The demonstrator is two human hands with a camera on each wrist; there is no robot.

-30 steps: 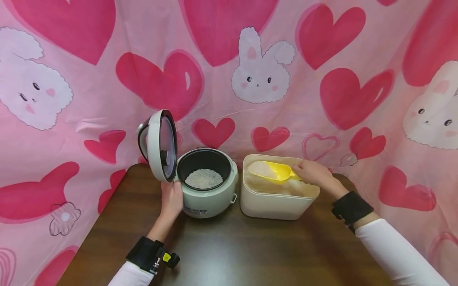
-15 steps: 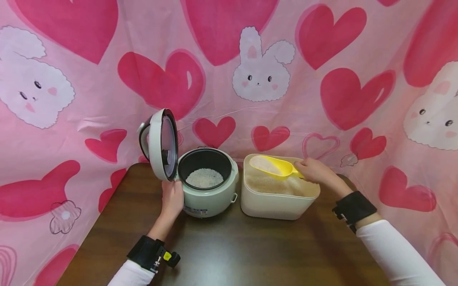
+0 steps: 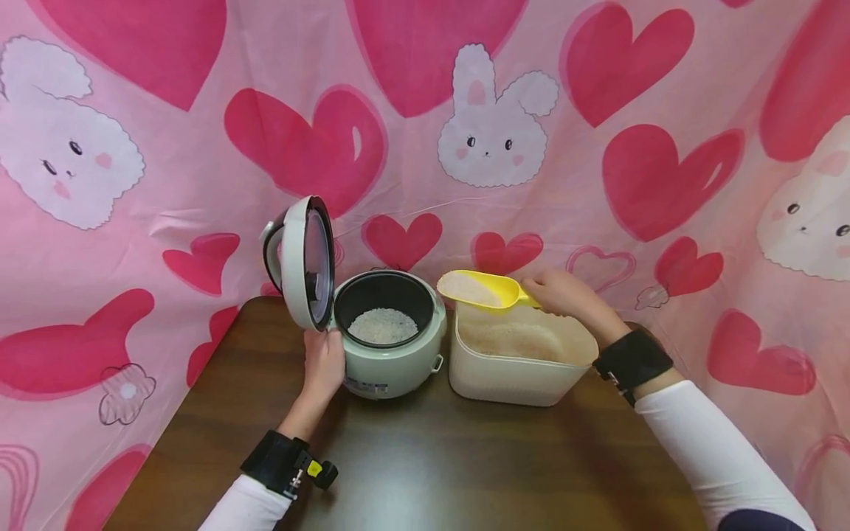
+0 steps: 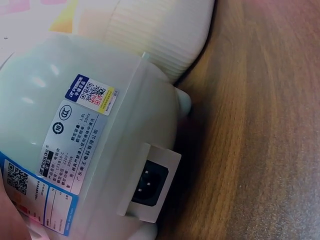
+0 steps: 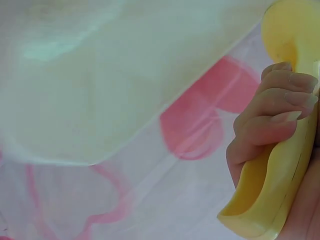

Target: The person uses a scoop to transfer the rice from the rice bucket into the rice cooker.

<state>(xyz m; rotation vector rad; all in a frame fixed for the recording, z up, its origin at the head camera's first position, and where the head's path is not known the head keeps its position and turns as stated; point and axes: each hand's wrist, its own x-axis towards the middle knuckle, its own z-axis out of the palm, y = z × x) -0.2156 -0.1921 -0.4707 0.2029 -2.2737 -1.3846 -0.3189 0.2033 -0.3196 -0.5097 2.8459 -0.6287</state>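
Note:
My right hand (image 3: 558,295) grips the handle of a yellow scoop (image 5: 295,165), its fingers curled round it in the right wrist view. In the head view the scoop, loaded with rice (image 3: 468,287), is above the left back rim of a cream bin (image 3: 505,380) that holds more rice. To the left stands a pale green rice cooker (image 3: 395,369) with its lid (image 3: 299,262) raised and white rice (image 3: 383,327) in its dark inner pot. My left hand (image 3: 324,361) rests against the cooker's left side below the lid; its fingers are mostly hidden.
The cooker and bin stand side by side at the back of a dark wooden table (image 3: 425,472). A pink curtain (image 3: 412,169) with hearts and rabbits hangs right behind them. The cooker's power socket (image 4: 150,182) shows without a cord in the left wrist view.
My right hand has lifted the loaded scoop up out of the bin and shifted it left toward the cooker. The left hand stays at the cooker's side.

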